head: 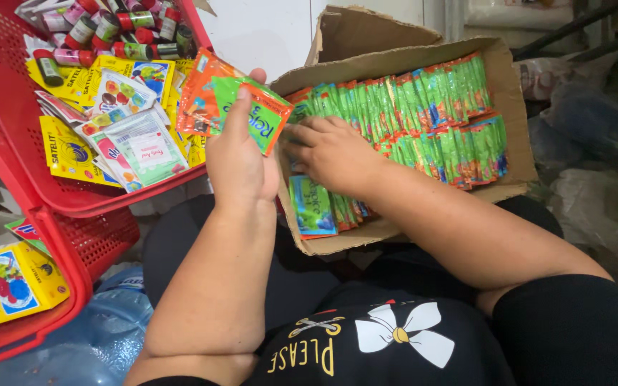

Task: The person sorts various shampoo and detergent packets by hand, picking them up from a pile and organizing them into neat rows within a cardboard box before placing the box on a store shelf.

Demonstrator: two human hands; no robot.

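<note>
Cardboard box (511,107) edge near red basket (8,164); left hand (239,161) gripping sachets (234,107), right hand (330,150) open-fingered on packets (423,100).

Cardboard box (498,78) sitting on lap, right of plastic basket (8,150). Sachet rows (423,107) standing packed inside box. Left hand (239,161) holding sachets (234,104) between basket and box; right hand (330,154) resting in box. Small tubes (119,32) lying at basket's far end, behind packets (119,121).

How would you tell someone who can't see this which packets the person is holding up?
Find the open cardboard box packed with rows of green sachets. Just left of it, the left hand lifts a small fan of flat packets above the red basket. Unlike the boxed ones, these are raised, orange-edged with one green on top.
</note>
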